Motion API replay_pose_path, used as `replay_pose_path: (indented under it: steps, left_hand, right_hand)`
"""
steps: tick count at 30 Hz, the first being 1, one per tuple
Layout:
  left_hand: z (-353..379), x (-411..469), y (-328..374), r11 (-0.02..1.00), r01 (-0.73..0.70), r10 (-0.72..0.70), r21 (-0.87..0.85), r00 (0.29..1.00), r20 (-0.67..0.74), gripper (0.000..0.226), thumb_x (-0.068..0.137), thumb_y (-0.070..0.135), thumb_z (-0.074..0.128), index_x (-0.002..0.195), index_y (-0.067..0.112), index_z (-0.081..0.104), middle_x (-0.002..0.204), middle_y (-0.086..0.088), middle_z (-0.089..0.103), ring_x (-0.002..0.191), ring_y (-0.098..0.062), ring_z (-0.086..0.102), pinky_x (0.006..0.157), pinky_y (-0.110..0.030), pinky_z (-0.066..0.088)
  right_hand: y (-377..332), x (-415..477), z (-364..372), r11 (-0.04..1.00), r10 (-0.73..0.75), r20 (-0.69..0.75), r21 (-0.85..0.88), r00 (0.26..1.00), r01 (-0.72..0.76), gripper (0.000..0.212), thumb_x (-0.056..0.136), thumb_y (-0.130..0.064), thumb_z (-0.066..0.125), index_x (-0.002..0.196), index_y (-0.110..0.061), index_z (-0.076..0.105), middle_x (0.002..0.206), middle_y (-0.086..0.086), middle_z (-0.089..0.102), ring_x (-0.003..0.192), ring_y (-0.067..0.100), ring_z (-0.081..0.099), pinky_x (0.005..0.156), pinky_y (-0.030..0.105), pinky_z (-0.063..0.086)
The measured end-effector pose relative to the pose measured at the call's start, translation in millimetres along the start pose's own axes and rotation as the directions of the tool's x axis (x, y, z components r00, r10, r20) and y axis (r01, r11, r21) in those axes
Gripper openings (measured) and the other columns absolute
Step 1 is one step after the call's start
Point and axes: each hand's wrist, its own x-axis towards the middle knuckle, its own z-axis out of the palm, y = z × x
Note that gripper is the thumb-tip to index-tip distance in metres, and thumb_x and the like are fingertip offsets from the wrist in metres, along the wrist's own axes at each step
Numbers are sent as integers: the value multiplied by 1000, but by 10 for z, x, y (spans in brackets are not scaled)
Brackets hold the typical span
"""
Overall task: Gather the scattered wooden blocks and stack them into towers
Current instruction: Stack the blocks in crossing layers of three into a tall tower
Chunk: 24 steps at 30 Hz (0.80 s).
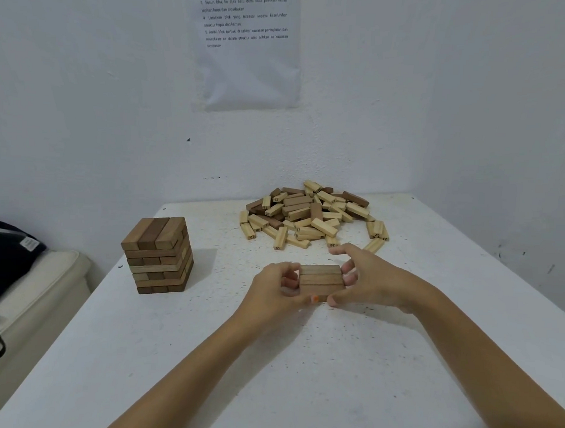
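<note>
Three dark wooden blocks (321,279) lie side by side as one flat row near the middle of the white table (203,356). My left hand (276,286) grips the row's left end and my right hand (365,277) grips its right end, fingers curled around it. A stacked tower of dark blocks (159,256), several layers high, stands to the left. A loose pile of light and dark wooden blocks (310,213) lies at the back of the table, near the wall.
A dark bag (4,260) with a strap rests on a cream surface off the table's left edge. White walls close in behind and to the right. A printed paper sheet (246,47) hangs on the back wall.
</note>
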Motion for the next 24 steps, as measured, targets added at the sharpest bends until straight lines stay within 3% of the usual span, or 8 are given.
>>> replay_pose_path:
  steps: [3, 6, 10, 14, 16, 19, 24]
  left_hand:
    - [-60, 14, 32, 999, -24, 24, 27, 1000, 0, 66, 80, 26, 75, 136, 26, 40, 128, 3, 42, 112, -8, 47, 84, -17, 48]
    - [-103, 24, 34, 991, -111, 110, 77, 994, 22, 51, 78, 38, 70, 123, 31, 45, 129, 9, 38, 124, -7, 36, 98, -26, 37]
    - [-101, 36, -25, 964, -206, 188, 165, 975, 117, 47, 69, 51, 56, 112, 32, 51, 124, 13, 40, 125, -6, 30, 100, -27, 25]
    - [-84, 54, -106, 909, -280, 236, 308, 956, 173, 47, 69, 49, 51, 114, 34, 50, 133, 17, 30, 128, 0, 18, 89, -14, 9]
    - [-85, 59, -116, 913, -274, 223, 303, 956, 193, 47, 68, 49, 49, 113, 34, 50, 131, 18, 33, 126, 1, 19, 85, -13, 10]
    - [-91, 70, -122, 918, -267, 202, 292, 951, 233, 46, 68, 52, 44, 111, 35, 47, 121, 19, 43, 119, 2, 26, 90, -16, 14]
    - [-105, 70, -125, 927, -255, 196, 275, 955, 224, 35, 74, 42, 52, 109, 35, 50, 109, 30, 41, 111, 5, 30, 91, -7, 10]
  right_hand:
    - [38, 7, -80, 999, -5, -14, -31, 1000, 5, 72, 80, -41, 75, 139, -33, 35, 128, 1, 43, 111, 15, 49, 91, 29, 43]
    - [89, 24, -159, 979, -173, -58, -119, 983, 165, 44, 85, -37, 70, 125, -33, 50, 124, -3, 47, 111, 12, 48, 86, 22, 41]
    - [153, 52, -193, 938, -301, -4, -179, 954, 295, 23, 85, -37, 71, 106, -39, 61, 122, -9, 50, 119, 8, 39, 102, 32, 35]
    - [169, 55, -166, 920, -306, 106, -223, 946, 323, 25, 84, -36, 72, 107, -37, 59, 121, -12, 49, 119, 5, 37, 99, 26, 31]
    - [169, 59, -142, 912, -316, 137, -229, 939, 340, 28, 84, -31, 73, 106, -36, 57, 117, -16, 49, 113, 3, 42, 92, 20, 34]
    - [180, 67, -112, 909, -325, 130, -232, 937, 347, 33, 81, -24, 74, 108, -33, 56, 115, -16, 47, 112, 3, 43, 95, 21, 37]
    - [150, 57, -92, 907, -328, 101, -245, 939, 343, 33, 81, -19, 72, 107, -32, 55, 109, -21, 44, 106, -3, 39, 89, 17, 35]
